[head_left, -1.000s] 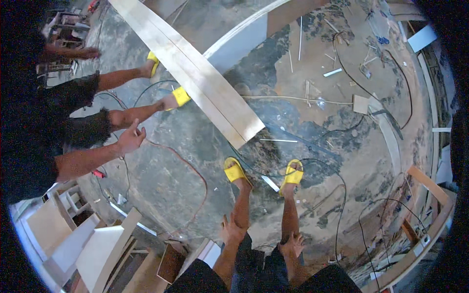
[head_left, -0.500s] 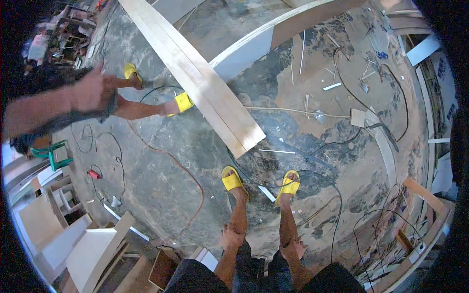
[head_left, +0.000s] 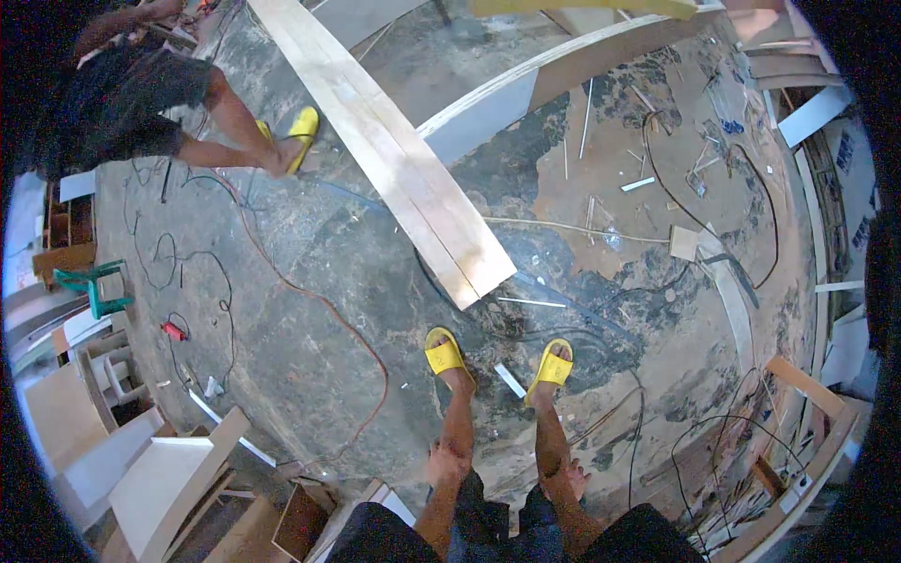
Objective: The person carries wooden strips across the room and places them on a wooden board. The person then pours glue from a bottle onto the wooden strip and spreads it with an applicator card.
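Diagonally from the upper edge toward the middle, a long pale board [head_left: 375, 141] stretches out, its squared near end just ahead of the person's yellow slippers [head_left: 443, 355]. Its face is creamy, smooth-looking wood, split lengthwise by a thin dark line; bright, glossy patches alternate with duller greyish shading, and a warm yellowish tint marks the near end. Partway along, its right edge meets, in this view, a curved panel [head_left: 483, 117], part white, part brown. Well apart from the board, the left hand [head_left: 448, 462] and right hand [head_left: 574, 479] rest against the person's legs; whether their fingers clasp or lie loose, I cannot tell.
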A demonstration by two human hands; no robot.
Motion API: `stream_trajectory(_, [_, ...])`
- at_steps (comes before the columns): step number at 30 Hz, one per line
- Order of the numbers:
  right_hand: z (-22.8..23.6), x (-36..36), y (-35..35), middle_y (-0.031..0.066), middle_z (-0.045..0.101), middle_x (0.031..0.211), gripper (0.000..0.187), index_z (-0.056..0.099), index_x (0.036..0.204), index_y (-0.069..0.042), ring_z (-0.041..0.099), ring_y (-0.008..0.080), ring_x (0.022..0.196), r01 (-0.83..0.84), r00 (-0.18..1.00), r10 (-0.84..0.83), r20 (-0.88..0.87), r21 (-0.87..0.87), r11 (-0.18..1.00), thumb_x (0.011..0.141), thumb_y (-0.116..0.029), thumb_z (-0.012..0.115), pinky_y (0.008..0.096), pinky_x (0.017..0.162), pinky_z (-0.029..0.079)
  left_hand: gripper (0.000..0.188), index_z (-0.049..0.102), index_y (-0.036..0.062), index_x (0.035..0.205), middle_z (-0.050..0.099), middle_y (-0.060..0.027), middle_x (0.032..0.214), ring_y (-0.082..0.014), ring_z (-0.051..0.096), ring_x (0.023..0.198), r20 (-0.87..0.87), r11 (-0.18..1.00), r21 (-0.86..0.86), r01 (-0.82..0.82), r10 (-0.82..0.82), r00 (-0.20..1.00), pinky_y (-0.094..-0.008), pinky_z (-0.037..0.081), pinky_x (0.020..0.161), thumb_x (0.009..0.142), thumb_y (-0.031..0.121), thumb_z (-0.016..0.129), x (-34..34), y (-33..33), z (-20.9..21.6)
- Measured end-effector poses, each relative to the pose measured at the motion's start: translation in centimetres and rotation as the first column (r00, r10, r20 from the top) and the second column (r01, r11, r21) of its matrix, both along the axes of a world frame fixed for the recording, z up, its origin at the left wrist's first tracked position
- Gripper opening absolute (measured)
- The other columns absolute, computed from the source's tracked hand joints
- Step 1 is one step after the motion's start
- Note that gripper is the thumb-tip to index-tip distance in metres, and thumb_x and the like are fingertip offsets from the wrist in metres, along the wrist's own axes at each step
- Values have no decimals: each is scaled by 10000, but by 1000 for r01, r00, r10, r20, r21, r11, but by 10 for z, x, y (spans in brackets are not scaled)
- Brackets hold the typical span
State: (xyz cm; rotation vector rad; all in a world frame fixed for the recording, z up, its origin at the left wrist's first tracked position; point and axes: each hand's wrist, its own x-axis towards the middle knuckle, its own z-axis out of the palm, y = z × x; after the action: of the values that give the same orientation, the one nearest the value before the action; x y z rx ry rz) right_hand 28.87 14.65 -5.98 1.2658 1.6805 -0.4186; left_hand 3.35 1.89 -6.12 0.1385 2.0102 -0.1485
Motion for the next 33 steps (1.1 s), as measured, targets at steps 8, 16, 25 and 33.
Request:
stream_trajectory(8, [-22, 32, -11, 165, 524, 1247, 869, 500, 1337, -136, 528, 329, 1159, 85, 996, -82, 28, -124, 989, 630, -578, 747, 551, 1014, 362, 678, 499, 86, 1295, 537, -157, 1267, -379, 547, 1147, -55, 998, 52, -37, 40, 998, -474, 497, 935, 721, 376, 711, 20, -36, -12])
stream_trajectory(16, [-18, -12, 7, 179, 511, 1318, 844, 486, 1337, -149, 594, 354, 1098, -170, 985, 170, -20, -3, 985, 663, -603, 714, 533, 921, 461, 706, 488, 100, 1315, 535, -148, 1273, -383, 536, 1150, -150, 998, 54, -41, 48, 988, -486, 495, 933, 726, 410, 722, 39, -55, -33])
stream_trajectory(25, [-13, -12, -2, 164, 636, 1150, 805, 462, 1343, -136, 631, 342, 1039, -228, 973, 229, -14, 69, 971, 693, -562, 672, 534, 947, 411, 761, 441, 51, 1376, 473, -181, 1396, -370, 483, 1244, -14, 997, 73, -41, 42, 999, -438, 420, 1041, 781, 471, 662, 24, -52, -25])
stream_trajectory(33, [8, -49, 20, 171, 621, 1180, 804, 451, 1350, -124, 639, 333, 1005, -99, 995, 99, 12, -35, 995, 692, -532, 665, 524, 992, 367, 746, 436, 64, 1383, 474, -157, 1400, -362, 438, 1287, 55, 993, -71, -99, 103, 993, -422, 433, 1037, 790, 459, 654, 3, -28, -2])
